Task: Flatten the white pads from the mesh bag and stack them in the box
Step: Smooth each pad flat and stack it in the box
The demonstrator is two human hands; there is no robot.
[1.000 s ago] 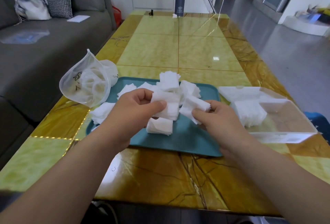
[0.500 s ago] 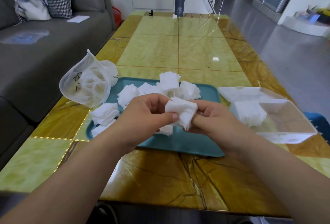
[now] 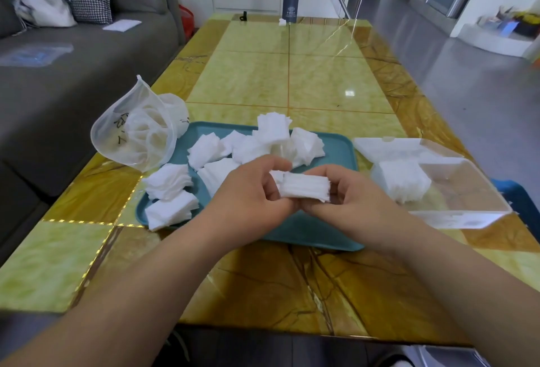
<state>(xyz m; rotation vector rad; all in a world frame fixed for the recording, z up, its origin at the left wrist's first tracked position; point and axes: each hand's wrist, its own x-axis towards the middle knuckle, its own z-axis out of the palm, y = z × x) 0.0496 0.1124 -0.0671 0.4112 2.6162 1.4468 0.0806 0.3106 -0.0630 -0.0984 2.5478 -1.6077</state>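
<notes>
In the head view, both hands meet above the near part of the teal tray [image 3: 336, 147]. The left hand [image 3: 251, 191] and the right hand [image 3: 350, 203] each curl their fingers [image 3: 340, 173] round one small bundle of white pads [image 3: 304, 190]. They pinch it from either end, so the bundle sits between the two sets of fingers. Its layered edge faces us and looks fairly even.

We judge this to be the flattening step, with the bundle being pressed and squared before it is put away. Beyond the fingers, ruffled loose pads [image 3: 274, 130] lie heaped on the tray. Left of the fingers, the mesh bag [image 3: 134, 135] rests on the table [image 3: 321, 80], seemingly with more pads inside. Right of the fingers stands the clear plastic box [image 3: 467, 191], its lid open, with a stack [image 3: 400, 182] already in it.

The next move, we think, calls for one hand to pinch the bundle flat, carry it rightward and lay it squarely on that stack.
</notes>
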